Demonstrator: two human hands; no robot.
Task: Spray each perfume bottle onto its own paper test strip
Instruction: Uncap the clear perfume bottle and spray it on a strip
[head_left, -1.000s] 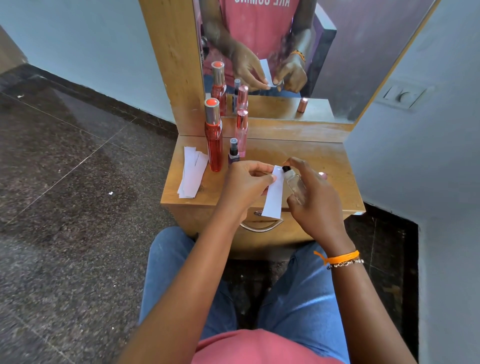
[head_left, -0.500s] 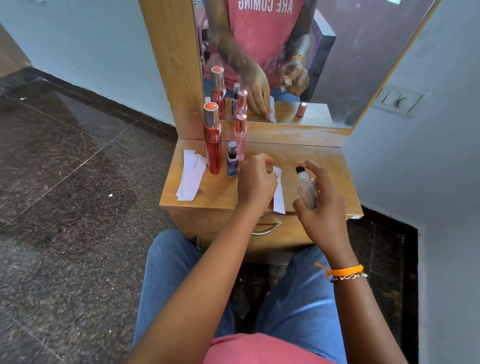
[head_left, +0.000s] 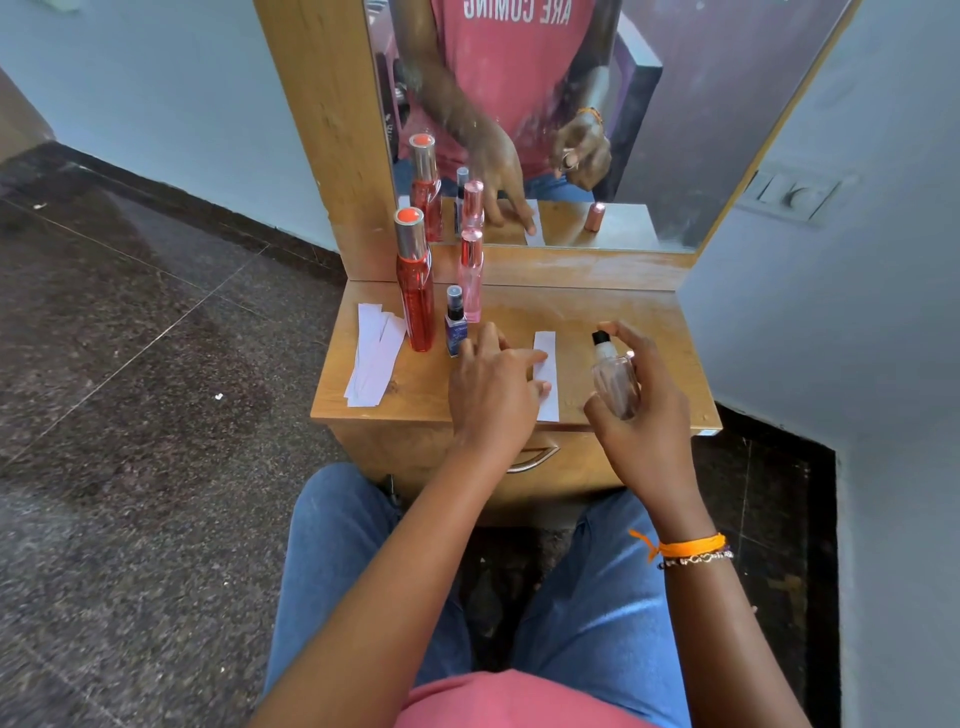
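My right hand (head_left: 641, 410) grips a clear perfume bottle (head_left: 613, 376) with a black nozzle, held upright just right of a white paper test strip (head_left: 547, 379). That strip lies flat on the wooden dresser top (head_left: 597, 317). My left hand (head_left: 493, 389) rests on the dresser with fingers spread, fingertips touching the strip's left edge. A tall red bottle (head_left: 415, 291), a small blue bottle (head_left: 455, 325) and a slim pink bottle (head_left: 471, 275) stand at the back left. Spare strips (head_left: 374, 356) lie in a pile at the left edge.
A mirror (head_left: 571, 119) stands behind the dresser and reflects the bottles and hands. A drawer handle (head_left: 535, 457) sits below the front edge. A wall (head_left: 831, 312) with a switch plate closes in on the right. My knees are under the dresser.
My left hand has laid the strip flat on the dresser top, where before it held it up by the bottle. My right hand has moved the bottle slightly right.
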